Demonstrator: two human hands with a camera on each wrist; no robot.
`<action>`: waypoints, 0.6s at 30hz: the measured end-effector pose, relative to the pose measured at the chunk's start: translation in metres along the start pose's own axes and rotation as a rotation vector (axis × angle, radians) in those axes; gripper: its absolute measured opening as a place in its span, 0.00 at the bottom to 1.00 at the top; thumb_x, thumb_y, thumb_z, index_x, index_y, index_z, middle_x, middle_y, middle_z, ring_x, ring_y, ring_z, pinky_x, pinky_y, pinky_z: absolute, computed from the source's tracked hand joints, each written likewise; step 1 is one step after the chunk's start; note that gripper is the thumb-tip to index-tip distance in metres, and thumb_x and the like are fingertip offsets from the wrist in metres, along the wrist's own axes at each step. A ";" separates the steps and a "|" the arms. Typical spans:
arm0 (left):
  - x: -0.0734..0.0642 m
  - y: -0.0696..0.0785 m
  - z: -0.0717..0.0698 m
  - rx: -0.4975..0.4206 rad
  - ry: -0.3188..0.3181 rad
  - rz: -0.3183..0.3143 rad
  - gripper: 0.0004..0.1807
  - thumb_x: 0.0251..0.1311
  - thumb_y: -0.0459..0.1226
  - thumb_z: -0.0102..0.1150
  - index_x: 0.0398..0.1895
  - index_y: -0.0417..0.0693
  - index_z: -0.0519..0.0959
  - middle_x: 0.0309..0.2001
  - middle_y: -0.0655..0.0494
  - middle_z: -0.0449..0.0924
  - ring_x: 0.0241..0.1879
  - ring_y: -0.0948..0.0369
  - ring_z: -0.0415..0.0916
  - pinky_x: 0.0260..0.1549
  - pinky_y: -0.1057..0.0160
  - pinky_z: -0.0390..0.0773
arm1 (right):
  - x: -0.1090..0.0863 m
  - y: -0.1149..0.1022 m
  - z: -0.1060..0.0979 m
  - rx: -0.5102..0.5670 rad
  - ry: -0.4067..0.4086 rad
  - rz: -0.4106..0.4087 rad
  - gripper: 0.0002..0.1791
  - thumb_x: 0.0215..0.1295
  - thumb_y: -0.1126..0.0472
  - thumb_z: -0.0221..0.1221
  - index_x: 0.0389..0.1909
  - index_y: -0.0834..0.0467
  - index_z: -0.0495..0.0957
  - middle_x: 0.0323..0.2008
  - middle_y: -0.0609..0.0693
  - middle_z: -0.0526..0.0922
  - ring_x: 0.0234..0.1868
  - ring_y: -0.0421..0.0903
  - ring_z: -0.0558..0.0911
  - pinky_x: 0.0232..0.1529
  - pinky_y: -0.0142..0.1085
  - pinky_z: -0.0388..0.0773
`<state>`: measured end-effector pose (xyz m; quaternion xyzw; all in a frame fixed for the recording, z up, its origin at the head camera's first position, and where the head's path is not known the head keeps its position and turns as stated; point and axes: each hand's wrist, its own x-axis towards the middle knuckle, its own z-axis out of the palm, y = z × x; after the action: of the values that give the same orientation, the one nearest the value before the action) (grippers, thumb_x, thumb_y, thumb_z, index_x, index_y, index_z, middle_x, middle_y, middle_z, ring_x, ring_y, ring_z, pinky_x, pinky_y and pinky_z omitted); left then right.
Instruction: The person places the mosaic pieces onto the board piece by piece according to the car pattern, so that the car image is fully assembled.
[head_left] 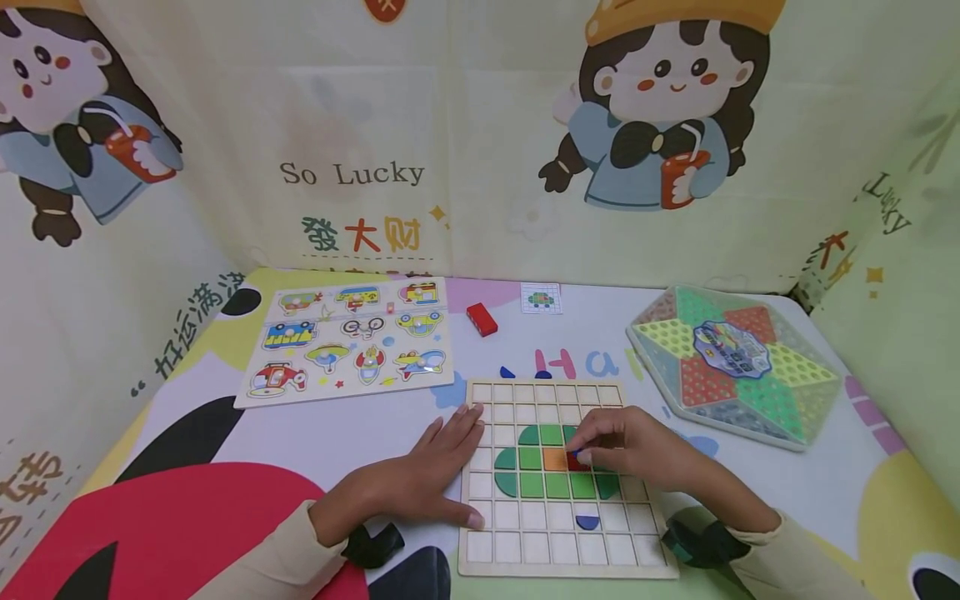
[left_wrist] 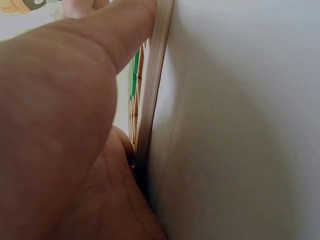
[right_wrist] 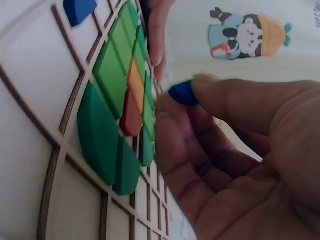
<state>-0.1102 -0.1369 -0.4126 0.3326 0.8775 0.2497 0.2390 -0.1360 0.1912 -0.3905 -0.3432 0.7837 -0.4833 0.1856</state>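
Observation:
A square wooden grid board (head_left: 534,550) lies on the table. Green tiles (head_left: 557,486), some with rounded edges, fill its middle cells around an orange square (head_left: 555,459) and a red square (head_left: 578,463). Thumb and index finger of my right hand (head_left: 633,447) pinch a small blue rounded tile (right_wrist: 183,95) just above the tiles near the red square. My left hand (head_left: 420,479) rests along the board's left edge with fingers spread, fingertips and thumb touching the frame. Nearer me, a blue half-round tile (head_left: 587,522) lies on the grid.
Two dark blue tiles (head_left: 507,372) lie at the board's far edge. Behind are a red box (head_left: 482,320) and a small picture card (head_left: 541,298). A vehicle puzzle board (head_left: 352,343) lies left, a hexagonal checkers-style board (head_left: 738,367) right. Printed curtains (head_left: 480,150) hang behind.

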 end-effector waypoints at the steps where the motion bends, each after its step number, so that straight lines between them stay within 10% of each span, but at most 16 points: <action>1: 0.000 0.000 0.000 0.003 -0.001 0.000 0.61 0.53 0.64 0.61 0.78 0.45 0.40 0.78 0.58 0.25 0.74 0.58 0.20 0.69 0.46 0.30 | -0.002 -0.001 0.001 0.011 -0.021 -0.005 0.07 0.66 0.66 0.61 0.43 0.60 0.84 0.41 0.52 0.83 0.43 0.44 0.81 0.41 0.34 0.79; 18: 0.000 0.000 0.001 0.007 0.006 -0.011 0.61 0.52 0.64 0.62 0.78 0.44 0.40 0.78 0.56 0.26 0.74 0.58 0.20 0.69 0.47 0.29 | -0.013 -0.009 0.013 -0.092 -0.202 0.001 0.06 0.62 0.65 0.65 0.37 0.52 0.86 0.35 0.39 0.80 0.34 0.35 0.77 0.33 0.32 0.79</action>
<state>-0.1096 -0.1362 -0.4133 0.3278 0.8809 0.2460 0.2368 -0.1157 0.1900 -0.3894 -0.3981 0.7823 -0.4099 0.2480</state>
